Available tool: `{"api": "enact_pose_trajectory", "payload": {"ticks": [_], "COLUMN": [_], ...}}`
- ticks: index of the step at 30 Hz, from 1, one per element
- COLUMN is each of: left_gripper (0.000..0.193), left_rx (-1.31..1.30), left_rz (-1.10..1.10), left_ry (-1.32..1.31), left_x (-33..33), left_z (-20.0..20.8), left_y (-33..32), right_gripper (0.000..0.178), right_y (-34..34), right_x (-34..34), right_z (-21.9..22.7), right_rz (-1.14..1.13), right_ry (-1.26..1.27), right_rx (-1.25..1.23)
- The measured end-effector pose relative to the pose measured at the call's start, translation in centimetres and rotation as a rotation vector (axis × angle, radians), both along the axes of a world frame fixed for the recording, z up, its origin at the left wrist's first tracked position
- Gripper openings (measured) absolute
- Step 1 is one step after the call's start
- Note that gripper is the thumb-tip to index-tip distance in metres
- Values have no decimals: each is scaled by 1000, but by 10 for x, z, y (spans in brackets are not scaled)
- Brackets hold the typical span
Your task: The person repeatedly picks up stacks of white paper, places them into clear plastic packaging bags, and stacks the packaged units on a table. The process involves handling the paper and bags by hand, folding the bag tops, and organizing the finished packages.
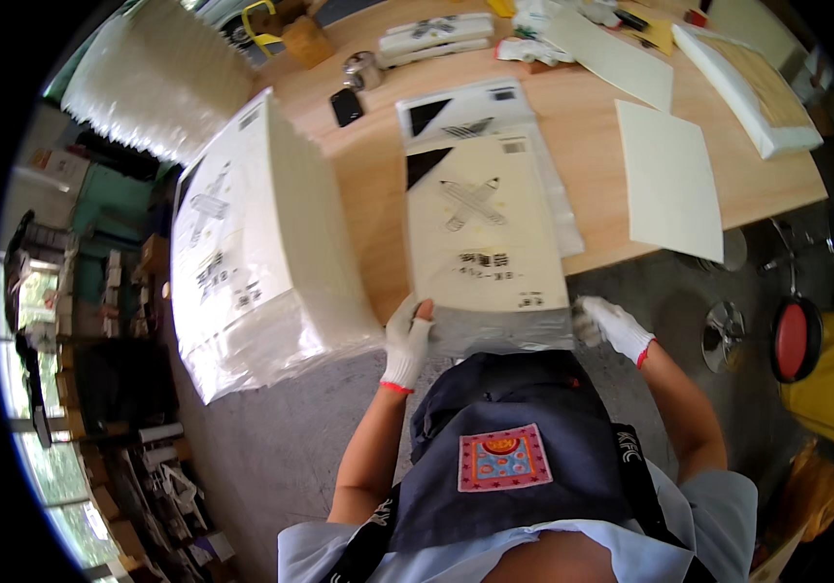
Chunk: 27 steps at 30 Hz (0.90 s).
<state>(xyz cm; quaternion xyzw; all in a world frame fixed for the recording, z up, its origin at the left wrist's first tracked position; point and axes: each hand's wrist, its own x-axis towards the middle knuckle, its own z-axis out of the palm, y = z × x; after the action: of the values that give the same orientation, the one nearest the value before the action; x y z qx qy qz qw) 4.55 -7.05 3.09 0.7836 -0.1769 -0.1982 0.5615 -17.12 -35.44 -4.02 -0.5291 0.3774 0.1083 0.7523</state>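
A cream pad of paper in a clear plastic bag (483, 219), printed with crossed pencils and a black corner, lies at the table's front edge, its loose plastic end overhanging toward me. My left hand (408, 342), in a white knit glove with the thumb bare, grips the bag's lower left edge. Beside the lower right corner is my right hand (616, 326), gloved too; its fingers are blurred, so I cannot tell whether they touch the bag. Under the pad, another clear printed bag (555, 180) sticks out at the top and right.
A tall stack of bagged pads (271, 223) stands close on the left, with another pale stack (159, 78) behind it. White sheets (671, 180) lie to the right. A phone (346, 107), a metal tin (362, 70) and a wrapped bundle (436, 39) sit farther back.
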Motion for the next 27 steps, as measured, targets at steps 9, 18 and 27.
{"api": "enact_pose_trajectory", "payload": {"ticks": [9,18,27], "left_gripper": [17,30,19], "left_rx": [-176,50,-379], "left_rz": [311,919,707], "left_ry": [-1007,-612,303], "left_x": [32,155,25], "left_z": [148,106,-142], "left_y": [83,282,169], "right_gripper": [36,61,41], "right_y": [115,196,156], "right_x": [191,330,210], "right_z": [66,189,107], "right_rz": [133,594,574], "right_ry": [-603,-490,-442], "right_rx": [356,-647,-146]}}
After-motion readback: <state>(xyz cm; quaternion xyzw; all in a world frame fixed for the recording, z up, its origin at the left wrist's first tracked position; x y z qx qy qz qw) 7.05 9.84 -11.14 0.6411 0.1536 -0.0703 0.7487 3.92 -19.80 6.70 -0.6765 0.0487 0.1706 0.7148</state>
